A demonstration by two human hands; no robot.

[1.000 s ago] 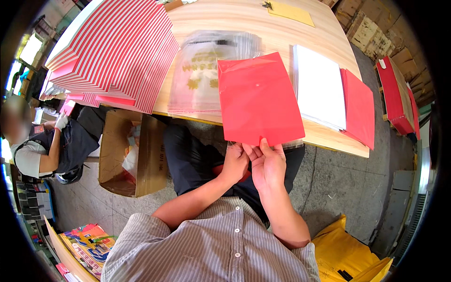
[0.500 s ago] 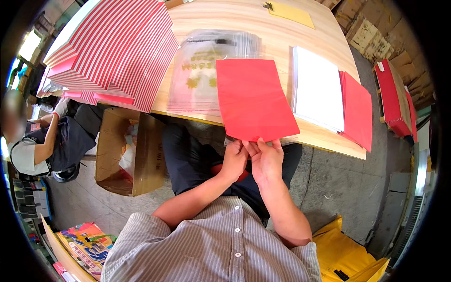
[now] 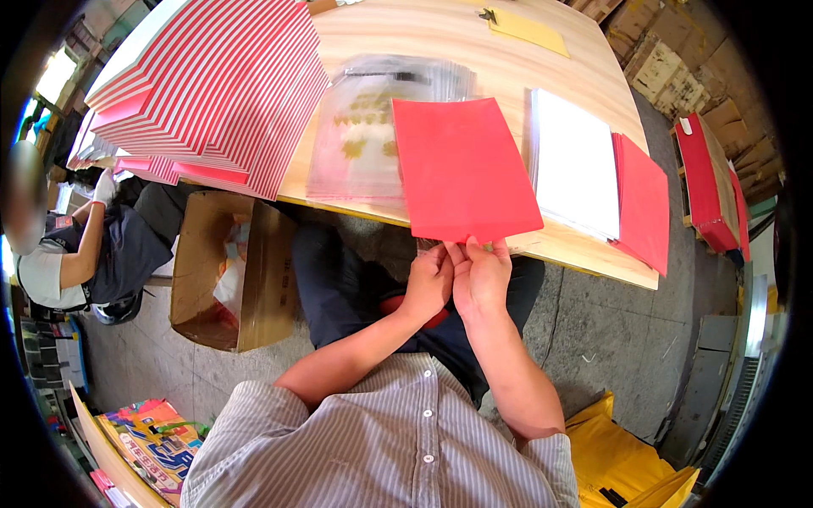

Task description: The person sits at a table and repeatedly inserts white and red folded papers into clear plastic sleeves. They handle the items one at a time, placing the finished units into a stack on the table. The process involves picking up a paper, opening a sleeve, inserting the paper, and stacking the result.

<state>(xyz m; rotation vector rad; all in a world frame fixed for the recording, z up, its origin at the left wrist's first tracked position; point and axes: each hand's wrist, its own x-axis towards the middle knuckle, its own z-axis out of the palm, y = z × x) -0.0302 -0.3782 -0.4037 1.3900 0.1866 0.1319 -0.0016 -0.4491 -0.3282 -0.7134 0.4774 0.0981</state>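
A flat red sheet [image 3: 470, 169] tilts over the near edge of the table, its far part overlapping a stack of clear plastic bags [image 3: 351, 161] with gold print. Clear film shows along the sheet's near edge; whether the sheet lies inside a bag or on one, I cannot tell. My right hand [image 3: 483, 278] is closed on the near edge of the red sheet, palm up with the thumb on top. Beside it, my left hand [image 3: 427, 281] pinches at the clear film by the sheet's near left corner, its fingertips partly hidden.
A tall pile of red-and-white layered sheets [image 3: 212, 93] stands at the left. On the right lie white sheets [image 3: 576, 161] and red sheets [image 3: 644, 199]. A yellow clipboard [image 3: 529, 32] is at the back. A cardboard box [image 3: 271, 288] stands on the floor, near a seated person [image 3: 110, 254].
The red sheet has shifted slightly away from me, and its near edge sits a little higher. My hands stay close together at that edge.
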